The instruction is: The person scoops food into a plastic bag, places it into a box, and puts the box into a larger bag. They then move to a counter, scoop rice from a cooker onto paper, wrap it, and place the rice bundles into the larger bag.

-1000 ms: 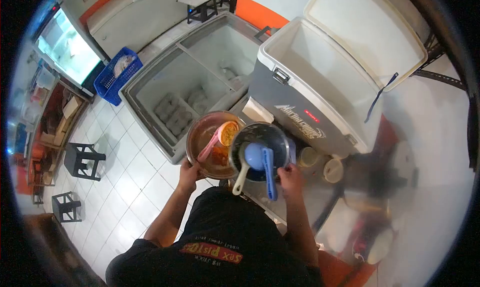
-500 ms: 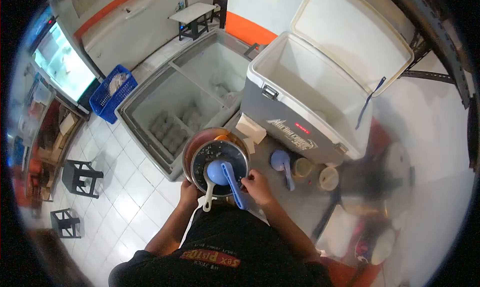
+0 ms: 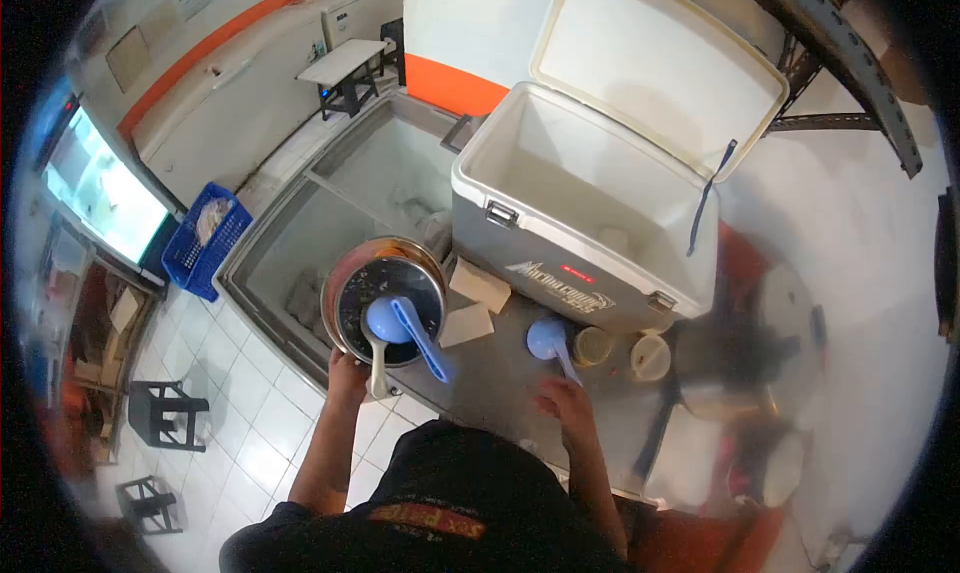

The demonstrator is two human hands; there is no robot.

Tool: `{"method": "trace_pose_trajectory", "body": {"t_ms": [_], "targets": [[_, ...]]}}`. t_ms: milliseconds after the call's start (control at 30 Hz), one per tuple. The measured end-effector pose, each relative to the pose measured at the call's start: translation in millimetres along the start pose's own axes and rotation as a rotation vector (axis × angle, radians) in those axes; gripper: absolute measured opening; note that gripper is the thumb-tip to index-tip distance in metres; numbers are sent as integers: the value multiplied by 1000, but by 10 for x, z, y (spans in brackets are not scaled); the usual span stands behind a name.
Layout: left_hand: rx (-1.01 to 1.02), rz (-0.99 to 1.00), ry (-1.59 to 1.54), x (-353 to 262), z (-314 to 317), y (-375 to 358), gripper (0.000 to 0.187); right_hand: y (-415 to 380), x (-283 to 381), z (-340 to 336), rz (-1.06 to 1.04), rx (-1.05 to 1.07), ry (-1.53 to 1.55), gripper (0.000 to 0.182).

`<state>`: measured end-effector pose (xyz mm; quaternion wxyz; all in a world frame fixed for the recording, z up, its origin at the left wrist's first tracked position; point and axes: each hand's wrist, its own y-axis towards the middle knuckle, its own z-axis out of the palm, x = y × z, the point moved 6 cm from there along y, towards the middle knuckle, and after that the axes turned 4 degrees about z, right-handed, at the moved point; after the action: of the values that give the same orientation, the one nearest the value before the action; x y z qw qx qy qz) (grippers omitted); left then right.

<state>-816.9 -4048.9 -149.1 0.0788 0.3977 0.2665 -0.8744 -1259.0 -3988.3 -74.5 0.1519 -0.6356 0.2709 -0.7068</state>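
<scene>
My left hand [image 3: 347,378] is closed on the lower rim of a stack of round metal bowls [image 3: 437,273], held over the near edge of the chest freezer. The top bowl has a dark inside with pale specks. Across it lie a blue ladle [image 3: 420,343] and a white-handled ladle [image 3: 378,368], handles toward me. My right hand [image 3: 565,403] is low over the grey work surface, right at the handle end of another blue ladle [image 3: 545,340]; its fingers are blurred. Beside that ladle stand a jar [image 3: 592,347] and a white cup [image 3: 650,357].
A grey cooler [image 3: 480,243] with its lid up stands behind the work surface. Left of it is the uncovered chest freezer [image 3: 270,223]. Cardboard pieces [image 3: 480,285] lie before the cooler. A blue basket [image 3: 205,241] and black stools [image 3: 168,413] are on the tiled floor.
My right hand has left the bowls and moved right to the ladle on the work surface. My left hand has carried the bowls left, over the freezer edge. The view has shifted.
</scene>
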Motion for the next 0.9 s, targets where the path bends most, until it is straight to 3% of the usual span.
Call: {"method": "trace_pose_trajectory", "body": {"t_ms": [33, 200, 300, 400, 600, 667, 733, 800, 900], "targets": [[39, 2, -101, -48, 106, 128, 25, -85, -40, -150, -2, -60, 55, 29], [-7, 103, -3, -194, 293, 882, 23, -596, -668, -852, 111, -365, 221, 34], [56, 125, 43, -190, 465, 1327, 23, -810, -994, -1081, 149, -425, 316, 35], [-4, 129, 33, -182, 596, 1717, 24, -976, -1120, -1163, 196, -506, 329, 36], [85, 107, 87, 195, 829, 2567, 25, -1050, -1209, -1119, 131, -449, 331, 35], [-26, 115, 125, 198, 963, 2550, 26, -1054, -1244, -1108, 174, -463, 315, 35], [-1, 90, 127, 374, 869, 2892, 28, -1039, -1297, -1087, 122, -426, 355, 35], [218, 78, 92, 462, 988, 3045, 30, -1029, -1344, -1069, 150, -435, 338, 35], [141, 45, 148, 462, 1129, 3089, 33, -1042, -1378, -1023, 160, -436, 317, 35]]}}
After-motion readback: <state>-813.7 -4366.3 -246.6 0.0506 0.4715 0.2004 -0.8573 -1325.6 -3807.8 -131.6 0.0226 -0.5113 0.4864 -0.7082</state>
